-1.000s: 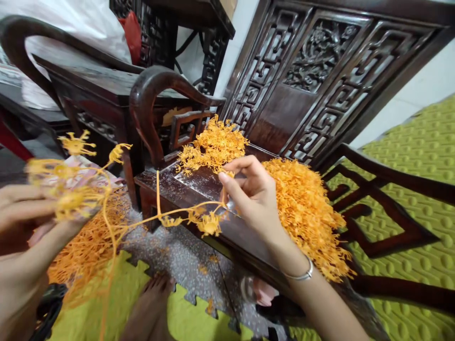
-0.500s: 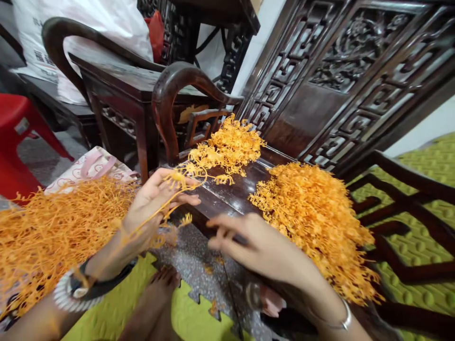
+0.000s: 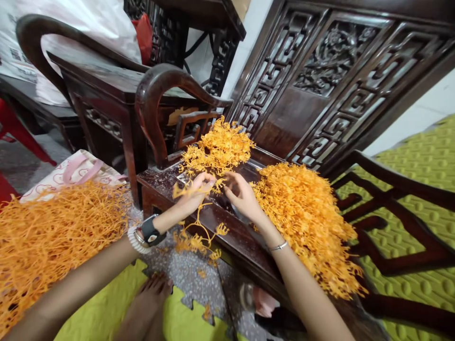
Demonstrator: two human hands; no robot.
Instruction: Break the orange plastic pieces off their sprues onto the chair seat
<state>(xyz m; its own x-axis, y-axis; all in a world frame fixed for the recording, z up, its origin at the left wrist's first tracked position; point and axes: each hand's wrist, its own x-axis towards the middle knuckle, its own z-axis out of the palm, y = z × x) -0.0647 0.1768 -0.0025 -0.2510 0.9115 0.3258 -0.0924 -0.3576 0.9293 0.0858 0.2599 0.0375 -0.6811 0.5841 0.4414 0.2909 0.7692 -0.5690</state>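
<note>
Stems [image 3: 64,237], orange and tangled, lie heaped at our left. Our left hand [image 3: 195,193] has its fingers closed on a branched orange sprig [image 3: 196,243], whose long axis hangs downward before the wooden chair seat [image 3: 160,183]. A floret [image 3: 218,185] sits between our hands, just left of the right hand [image 3: 243,195]; its thumb and forefinger stand slightly parted, contact unclear to us. Rightmost, we see the floret heap [image 3: 307,222].

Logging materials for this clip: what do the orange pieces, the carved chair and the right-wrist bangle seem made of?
Orange pieces: probably flexible plastic, fairly matte; thin, evenly coloured branches curl.
Carved chair: likely dark wood, glossy varnish; bright reflections.
Bangle: apparently polished metal; silvery shine.
</note>
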